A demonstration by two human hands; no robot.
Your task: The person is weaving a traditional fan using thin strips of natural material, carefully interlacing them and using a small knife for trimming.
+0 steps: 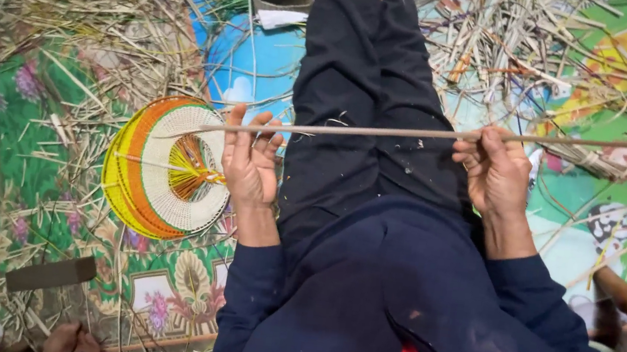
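Two dark sleeves; left hand [251,161] and right hand [496,172] fingers grip one reed [384,132]; one woven disc [165,167].

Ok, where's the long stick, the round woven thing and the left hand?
stick [384,132], head view, its middle over the leg.
woven disc [161,168], head view, pale band.
left hand [249,161], head view, the palm.
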